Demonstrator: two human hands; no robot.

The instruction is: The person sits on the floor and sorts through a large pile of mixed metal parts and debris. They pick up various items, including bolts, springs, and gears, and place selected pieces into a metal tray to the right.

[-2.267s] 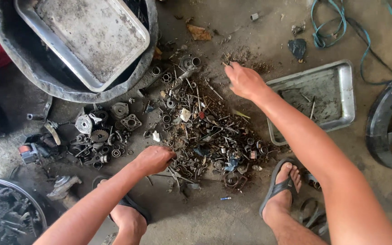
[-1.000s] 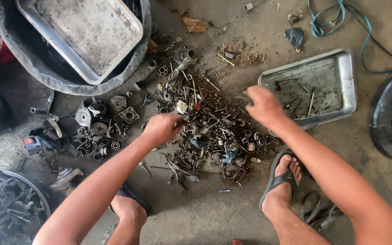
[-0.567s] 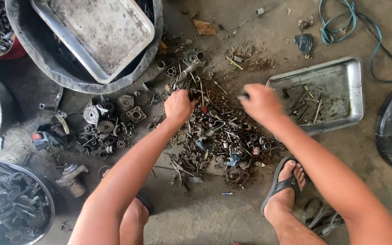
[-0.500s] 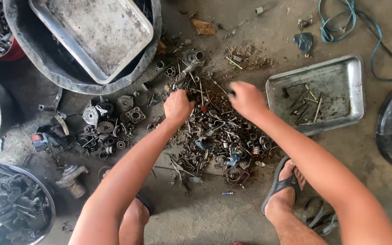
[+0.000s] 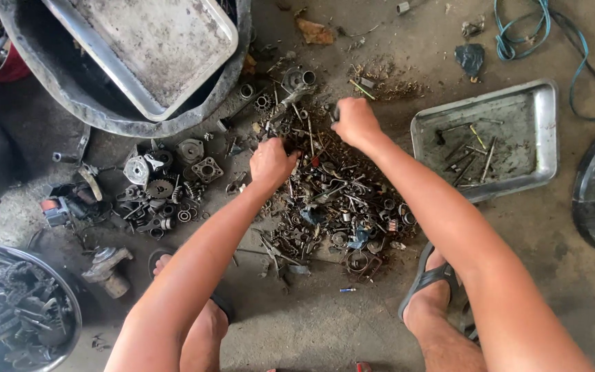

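1. A scrap pile (image 5: 332, 200) of bolts, rings and small rusty metal parts lies on the concrete floor (image 5: 311, 324), its long axis running from about 11 o'clock down to 5 o'clock.
2. The left hand (image 5: 271, 162) rests on the pile's 10 o'clock edge with fingers curled down into the parts; what it holds, if anything, cannot be told.
3. The right hand (image 5: 354, 122) sits at the pile's 12 o'clock end, closed into a loose fist; a small dark piece shows at its fingertips, too small to identify.
4. At 3 o'clock from the pile, a steel tray (image 5: 542, 148) carries several thin rods (image 5: 473, 148), most pointing roughly towards 1 o'clock.
5. At 9 o'clock, a cluster of gears and housings (image 5: 163, 189) lies apart from the pile.
6. At 11 o'clock, a dark round tub (image 5: 105, 120) holds a larger tilted metal tray (image 5: 146, 48).
7. A sandalled foot (image 5: 432, 293) stands at 5 o'clock.
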